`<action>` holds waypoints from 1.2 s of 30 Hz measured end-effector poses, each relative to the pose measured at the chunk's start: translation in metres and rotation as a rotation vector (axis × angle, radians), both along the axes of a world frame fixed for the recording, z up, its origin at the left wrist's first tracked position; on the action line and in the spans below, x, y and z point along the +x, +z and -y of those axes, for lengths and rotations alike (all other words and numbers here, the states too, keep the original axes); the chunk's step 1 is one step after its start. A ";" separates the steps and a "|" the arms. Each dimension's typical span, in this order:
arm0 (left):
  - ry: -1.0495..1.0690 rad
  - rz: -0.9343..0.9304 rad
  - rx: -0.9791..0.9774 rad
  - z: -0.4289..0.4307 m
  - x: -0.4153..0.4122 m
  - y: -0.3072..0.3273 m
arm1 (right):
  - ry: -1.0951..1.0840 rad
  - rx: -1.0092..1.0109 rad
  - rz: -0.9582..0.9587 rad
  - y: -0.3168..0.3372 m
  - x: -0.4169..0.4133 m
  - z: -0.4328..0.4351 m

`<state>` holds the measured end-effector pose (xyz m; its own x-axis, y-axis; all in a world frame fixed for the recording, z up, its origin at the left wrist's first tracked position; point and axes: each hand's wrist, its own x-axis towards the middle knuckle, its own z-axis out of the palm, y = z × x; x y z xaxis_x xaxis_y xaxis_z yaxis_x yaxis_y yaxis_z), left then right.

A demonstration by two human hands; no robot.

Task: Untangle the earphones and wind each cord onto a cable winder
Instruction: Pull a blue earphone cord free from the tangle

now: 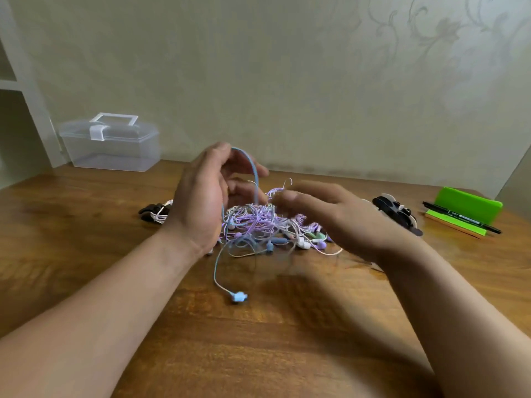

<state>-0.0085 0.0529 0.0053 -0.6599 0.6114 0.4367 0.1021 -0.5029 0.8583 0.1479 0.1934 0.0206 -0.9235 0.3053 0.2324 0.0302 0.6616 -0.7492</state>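
Blue cord (253,168) (looped) over left fingers (219,149)

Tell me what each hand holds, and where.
The left hand holds the blue cord at a raised mid-length loop. The right hand, blurred, appears to hold nothing.

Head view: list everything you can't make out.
All in the head view:
- Left hand: its back hides whether the fingers pinch the blue cord or it just drapes over them.
- Right hand: motion blur; contact with the tangle unclear.
- Tangle: hands cover part, so the earphones can't be counted.
- Winders: right hand hides part.
- Pen: label too small.
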 end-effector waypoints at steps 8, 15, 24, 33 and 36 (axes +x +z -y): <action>0.009 -0.010 -0.026 -0.002 -0.002 -0.003 | 0.150 -0.158 -0.013 -0.028 -0.017 0.007; 0.572 -0.415 -0.438 0.001 -0.011 -0.010 | -0.031 -0.240 -0.256 0.001 -0.001 -0.001; 0.023 -0.725 -0.407 0.000 0.017 -0.016 | -0.049 0.001 -0.072 0.000 -0.001 0.003; 0.076 -0.692 -0.379 0.000 0.013 -0.015 | 0.043 0.045 -0.012 -0.005 -0.003 0.013; 0.202 -0.593 -0.404 -0.003 0.008 -0.014 | 0.025 0.028 0.020 -0.009 -0.006 0.011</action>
<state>-0.0003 0.0556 -0.0085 -0.5002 0.6917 0.5209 0.6621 -0.0821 0.7449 0.1423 0.1820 0.0118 -0.9354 0.2756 0.2216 0.0285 0.6833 -0.7296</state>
